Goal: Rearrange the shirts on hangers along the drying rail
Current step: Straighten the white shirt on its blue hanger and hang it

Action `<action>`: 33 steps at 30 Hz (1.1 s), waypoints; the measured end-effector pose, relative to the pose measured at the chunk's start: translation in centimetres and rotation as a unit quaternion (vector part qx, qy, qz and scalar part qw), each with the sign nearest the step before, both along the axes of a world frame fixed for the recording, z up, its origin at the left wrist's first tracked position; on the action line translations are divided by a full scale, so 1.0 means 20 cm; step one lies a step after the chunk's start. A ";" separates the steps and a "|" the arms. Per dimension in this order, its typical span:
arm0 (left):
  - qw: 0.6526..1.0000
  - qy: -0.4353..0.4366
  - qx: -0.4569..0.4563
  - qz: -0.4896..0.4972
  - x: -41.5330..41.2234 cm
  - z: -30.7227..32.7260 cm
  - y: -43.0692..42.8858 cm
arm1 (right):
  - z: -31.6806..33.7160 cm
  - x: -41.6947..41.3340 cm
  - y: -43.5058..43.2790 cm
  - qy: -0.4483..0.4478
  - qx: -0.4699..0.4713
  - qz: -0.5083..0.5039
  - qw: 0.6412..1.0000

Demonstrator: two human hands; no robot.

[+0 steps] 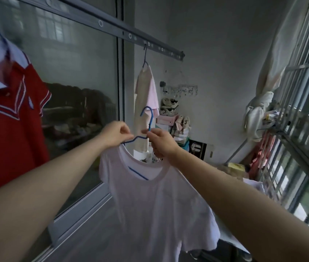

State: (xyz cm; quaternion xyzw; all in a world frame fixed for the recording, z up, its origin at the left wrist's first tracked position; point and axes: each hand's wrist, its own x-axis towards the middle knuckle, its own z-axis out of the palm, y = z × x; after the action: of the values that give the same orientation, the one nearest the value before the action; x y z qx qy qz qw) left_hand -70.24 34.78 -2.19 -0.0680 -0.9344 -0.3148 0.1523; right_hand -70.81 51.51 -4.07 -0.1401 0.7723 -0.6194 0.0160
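The white shirt [159,201] is thin matt cloth on a blue hanger [151,120] of smooth wire. At nine o'clock the red shirt [8,120] is knit cloth; at twelve, the rail [112,28] is dull metal.

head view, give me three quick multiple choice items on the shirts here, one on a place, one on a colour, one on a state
1. Where in the view does the red shirt hang?
A. far end, by the wall
B. left edge
C. on the window bars

2. What colour is the hanger inside the white shirt?
A. blue
B. green
C. black

3. Relative to the rail, the hanger is
A. hooked on it
B. lying on the floor
C. off it, pinched by both hands

Answers:
1 B: the red shirt fills the left edge of the view.
2 A: blue wire shows at the hook and across the collar opening.
3 C: the left hand and the right hand pinch the hanger well below the rail, with its hook in open air.
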 end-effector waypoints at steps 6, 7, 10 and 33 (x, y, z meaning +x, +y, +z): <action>0.989 -0.039 -0.044 0.137 -0.04 -0.22 -0.18 | 0.07 0.11 0.05 -0.026 -0.040 0.121 0.992; 0.986 -0.038 -0.039 0.155 -0.05 -0.24 -0.18 | 0.09 0.12 0.05 -0.018 -0.046 0.130 0.990; 0.979 0.031 -0.075 0.189 -0.07 -0.24 -0.18 | 0.14 0.14 0.06 0.007 -0.047 0.148 0.988; 0.945 -0.147 0.161 0.243 -0.19 -0.19 -0.57 | 0.00 0.04 0.12 0.029 -0.063 0.037 0.997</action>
State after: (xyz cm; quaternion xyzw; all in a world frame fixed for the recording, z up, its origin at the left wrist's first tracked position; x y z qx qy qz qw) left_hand -74.08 23.37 -6.09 0.2336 -0.8716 -0.4206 0.0938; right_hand -70.03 53.93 -4.15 -0.1870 0.7260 -0.6617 0.0080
